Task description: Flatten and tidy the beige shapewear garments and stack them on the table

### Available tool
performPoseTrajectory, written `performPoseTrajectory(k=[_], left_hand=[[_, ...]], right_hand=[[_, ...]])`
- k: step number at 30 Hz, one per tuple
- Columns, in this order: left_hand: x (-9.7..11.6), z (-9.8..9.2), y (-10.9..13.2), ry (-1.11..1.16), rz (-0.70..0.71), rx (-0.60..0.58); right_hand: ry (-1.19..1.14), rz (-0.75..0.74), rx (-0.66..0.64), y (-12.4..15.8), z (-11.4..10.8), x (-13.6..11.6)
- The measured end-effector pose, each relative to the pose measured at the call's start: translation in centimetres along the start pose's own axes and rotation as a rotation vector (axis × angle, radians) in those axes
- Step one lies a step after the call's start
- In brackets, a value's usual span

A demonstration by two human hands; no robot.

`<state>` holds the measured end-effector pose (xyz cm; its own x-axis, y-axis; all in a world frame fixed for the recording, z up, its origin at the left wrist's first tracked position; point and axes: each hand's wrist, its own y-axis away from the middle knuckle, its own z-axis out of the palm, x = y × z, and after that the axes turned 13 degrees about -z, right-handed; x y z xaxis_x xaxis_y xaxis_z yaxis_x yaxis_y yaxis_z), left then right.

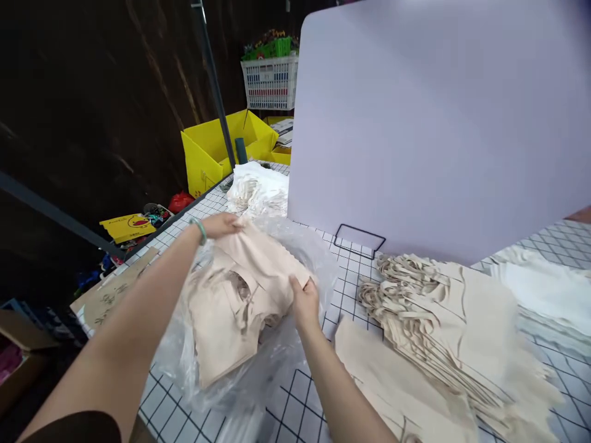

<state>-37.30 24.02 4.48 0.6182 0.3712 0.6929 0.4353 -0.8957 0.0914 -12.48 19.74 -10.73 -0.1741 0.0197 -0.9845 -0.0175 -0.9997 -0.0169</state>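
My left hand [222, 225], with a green bangle on its wrist, pinches the far left corner of a beige cloth piece [268, 252]. My right hand [305, 301] grips the same piece at its right edge, thumb on top. The cloth is stretched between both hands, above a crumpled pile of similar beige cloth [221, 332]. That pile lies in an opened clear plastic bag [321, 249]. To the right of my right arm are a stack of beige cloth with bunched strips [480, 301] and a flatter beige stack [369, 354].
White cloth piles lie behind [261, 184] and at the far right [549, 286] of the grid-patterned tabletop [346, 289]. A large pale lilac board [415, 135] stands upright behind a black wire stand [359, 240]. Yellow boxes [203, 154] and written cardboard [113, 292] are left.
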Motion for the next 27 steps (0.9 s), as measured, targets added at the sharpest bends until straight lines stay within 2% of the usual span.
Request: performPoseTrajectory(k=[2, 4, 8, 10, 13, 17, 20, 23, 25, 27], left_hand=[[-0.4, 2.3, -1.2, -0.164, -0.027, -0.050], [-0.9, 4.0, -2.4, -0.234, -0.045, -0.092], [-1.7, 6.7, -4.7, -0.368, -0.085, -0.149], [-2.1, 8.3, -5.8, -0.431, -0.111, -0.176], [-2.7, 10.9, -7.1, -0.501, -0.144, -0.216], [-3.6, 12.9, -8.0, -0.511, -0.100, -0.205], [-4.2, 13.2, -8.1, -0.488, -0.016, -0.181], [-4.5, 13.7, -7.0, -0.484, 0.055, -0.118], [-4.5, 14.3, -5.5, -0.488, 0.099, -0.061], [-4.6, 14.9, -3.8, -0.495, 0.145, -0.043]], right_hand=[[0.099, 0.039, 0.074, -0.3, -0.6, 2.2], [0.137, 0.059, 0.120, -0.2, -1.1, 3.1], [0.182, 0.034, 0.165, 0.1, -1.4, 2.7], [0.252, 0.021, 0.230, -0.1, -1.3, 2.5], [0.385, 0.078, 0.318, -0.7, -1.1, 3.1], [0.435, 0.087, 0.310, -1.4, -1.2, 4.2], [0.479, 0.023, 0.315, -1.5, -1.2, 4.7], [0.545, -0.018, 0.320, -0.4, -0.8, 4.3], [0.616, -0.099, 0.234, 0.8, -0.2, 3.4], [0.686, -0.242, 0.055, 1.6, 0.6, 2.1]])
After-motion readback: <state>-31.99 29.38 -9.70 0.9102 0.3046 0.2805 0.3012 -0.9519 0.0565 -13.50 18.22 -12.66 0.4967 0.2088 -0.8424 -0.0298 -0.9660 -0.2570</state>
